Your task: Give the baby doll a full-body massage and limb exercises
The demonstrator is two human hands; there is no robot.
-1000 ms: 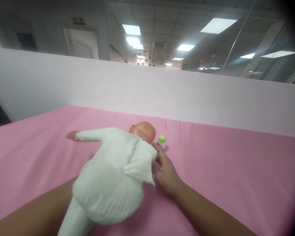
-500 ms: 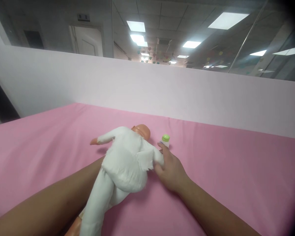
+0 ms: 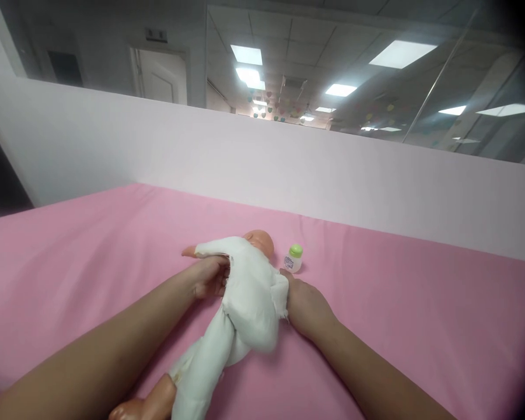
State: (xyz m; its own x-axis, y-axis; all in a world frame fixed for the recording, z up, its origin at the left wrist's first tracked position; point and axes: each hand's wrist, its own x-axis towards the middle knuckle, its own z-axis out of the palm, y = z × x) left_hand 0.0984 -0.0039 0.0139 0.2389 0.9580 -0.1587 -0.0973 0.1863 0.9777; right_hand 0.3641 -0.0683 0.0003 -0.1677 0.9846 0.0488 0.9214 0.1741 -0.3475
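Note:
A baby doll [image 3: 251, 297] with a white cloth body lies at the centre, its head away from me and one lower limb toward the bottom edge. My left hand [image 3: 213, 276] is under the doll's left-side arm, against its torso, with fingers curled and partly hidden behind the cloth. On the other side, my right hand [image 3: 308, 300] is wrapped at the doll's right-side arm, beside a frayed cloth flap; most of its fingertips are hidden. A small bottle [image 3: 293, 259] with a green cap stands just beyond my right hand.
A pink sheet [image 3: 398, 303] with soft creases covers the surface. Behind it rises a white low wall [image 3: 245, 151] topped by glass, through which ceiling lights and a door [image 3: 161, 79] show.
The doll has shifted right and rolled toward its right side. My left hand, hidden behind it before, now shows. More of the bottle and the doll's bare leg can be seen.

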